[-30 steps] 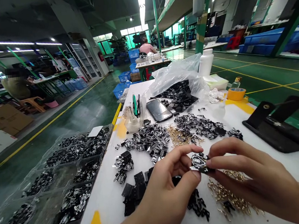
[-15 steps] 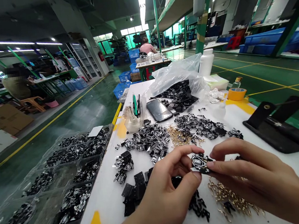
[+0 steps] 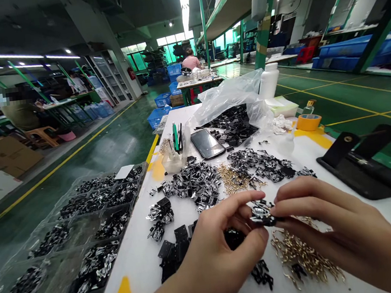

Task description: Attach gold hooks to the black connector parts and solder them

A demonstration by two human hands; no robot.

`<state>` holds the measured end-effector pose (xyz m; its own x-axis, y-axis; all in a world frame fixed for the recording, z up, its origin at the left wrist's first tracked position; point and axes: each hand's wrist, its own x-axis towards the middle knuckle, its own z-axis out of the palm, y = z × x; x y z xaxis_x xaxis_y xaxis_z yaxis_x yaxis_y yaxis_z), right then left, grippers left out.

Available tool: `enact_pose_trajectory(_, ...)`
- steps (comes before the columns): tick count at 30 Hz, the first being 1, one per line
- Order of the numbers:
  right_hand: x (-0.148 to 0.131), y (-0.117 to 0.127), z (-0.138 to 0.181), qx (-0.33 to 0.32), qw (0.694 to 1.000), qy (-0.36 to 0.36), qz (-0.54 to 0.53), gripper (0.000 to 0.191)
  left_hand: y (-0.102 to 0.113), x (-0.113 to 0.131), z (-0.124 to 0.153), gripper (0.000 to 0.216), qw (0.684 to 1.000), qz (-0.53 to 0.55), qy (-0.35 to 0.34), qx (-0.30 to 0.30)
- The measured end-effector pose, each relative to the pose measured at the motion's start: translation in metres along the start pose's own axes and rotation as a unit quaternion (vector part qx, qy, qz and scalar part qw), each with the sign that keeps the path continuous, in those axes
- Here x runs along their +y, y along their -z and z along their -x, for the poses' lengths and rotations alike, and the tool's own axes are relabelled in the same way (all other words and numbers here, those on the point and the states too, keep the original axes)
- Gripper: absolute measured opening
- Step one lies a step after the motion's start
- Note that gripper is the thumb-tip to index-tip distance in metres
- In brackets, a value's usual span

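Between my left hand [image 3: 221,251] and my right hand [image 3: 331,225] is a small black-and-silver metal clip part [image 3: 262,214], pinched by the fingertips of both. Below it on the white worktable [image 3: 139,275] lie loose brass pins [image 3: 299,252] near my right hand. Black plastic pieces [image 3: 175,250] sit just left of my left hand. Farther up the table spreads a heap of black-and-silver clips [image 3: 194,184].
A transparent divided tray [image 3: 81,227] of clips fills the left. Farther back lie a phone [image 3: 207,143], a plastic bag [image 3: 232,95], a white bottle [image 3: 269,81] and orange tape [image 3: 308,122]. A black jig [image 3: 356,166] stands at right. A seated co-worker [image 3: 191,62] is far back.
Both hands have shifted slightly, and the fingers of my left hand have spread wider around the clip part. The part stays in about the same place, held between both hands.
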<state>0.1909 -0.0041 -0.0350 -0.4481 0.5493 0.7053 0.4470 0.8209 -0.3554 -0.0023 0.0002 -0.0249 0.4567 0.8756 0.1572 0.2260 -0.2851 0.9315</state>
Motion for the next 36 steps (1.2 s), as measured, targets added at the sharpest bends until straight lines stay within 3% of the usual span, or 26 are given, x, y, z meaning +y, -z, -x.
enact_pose_trajectory(3,0.001,-0.001,0.001,-0.003,0.999,-0.032,-0.038,0.018,0.003,-0.002,-0.002,0.031,0.975,-0.146,-0.153,0.070)
enact_pose_trajectory(6,0.003,-0.001,0.003,-0.013,0.995,-0.062,-0.082,0.017,0.007,-0.005,-0.002,0.037,0.935,-0.208,-0.261,0.123)
enact_pose_trajectory(11,0.002,-0.001,0.004,-0.026,0.985,-0.080,-0.149,0.016,0.007,-0.005,-0.002,0.042,0.915,-0.154,-0.365,0.073)
enact_pose_trajectory(23,-0.001,-0.007,0.002,-0.027,0.979,-0.097,-0.177,0.009,0.003,-0.004,0.000,0.030,0.924,-0.135,-0.347,0.085)
enact_pose_trajectory(27,-0.001,-0.009,0.004,-0.015,0.977,-0.105,-0.187,0.014,0.000,-0.003,0.001,0.031,0.923,-0.144,-0.334,0.123)
enact_pose_trajectory(31,-0.003,-0.011,0.007,-0.015,0.989,-0.058,-0.139,0.026,-0.002,-0.006,0.004,0.030,0.923,-0.171,-0.312,0.145)
enact_pose_trajectory(36,-0.005,-0.012,0.009,-0.043,0.997,-0.042,-0.053,0.023,-0.001,-0.012,0.003,0.026,0.912,-0.216,-0.325,0.124)
